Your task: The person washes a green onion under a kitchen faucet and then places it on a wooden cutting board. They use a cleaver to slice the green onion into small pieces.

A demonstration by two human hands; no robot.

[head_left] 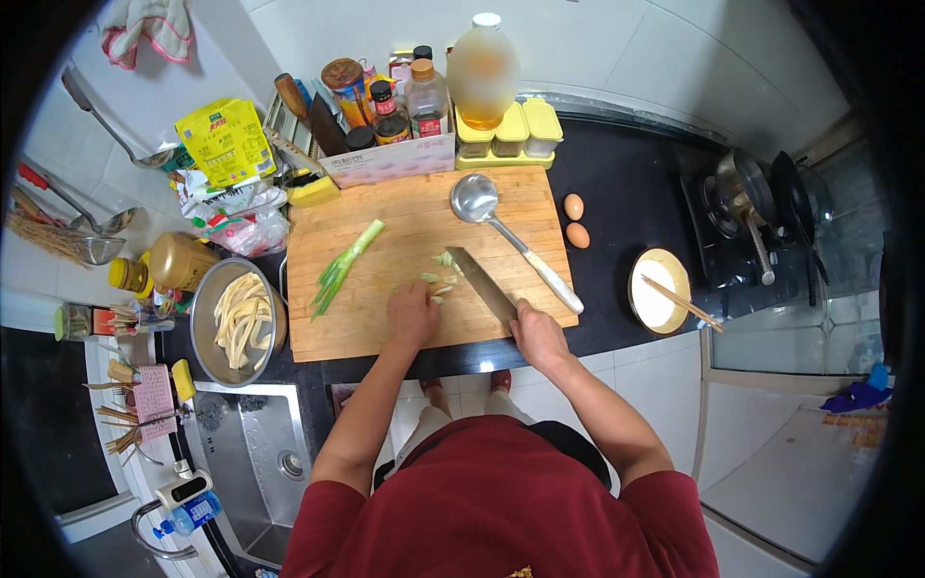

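A wooden cutting board [385, 260] lies before me. My right hand [540, 335] grips the handle of a kitchen knife [482, 286], its broad blade pointing up and left across the board. Chopped pale-green pieces [445, 259] lie by the blade's tip. My left hand [412, 313] rests on the board with fingers curled in, beside small pale pieces [438, 288] that look like garlic; whatever is under the fingers is hidden. Left of it lie green onion stalks [347, 267]. A steel ladle [520, 246] with a pale handle lies on the board's right side.
Two eggs [575, 221] and a bowl [659, 291] with chopsticks sit on the dark counter at right, before a stove with pans [747, 193]. At left, a metal basin [204, 323] holds pale strips, above a sink [260, 462]. Bottles [426, 101] and yellow-lidded seasoning boxes [511, 130] stand behind the board.
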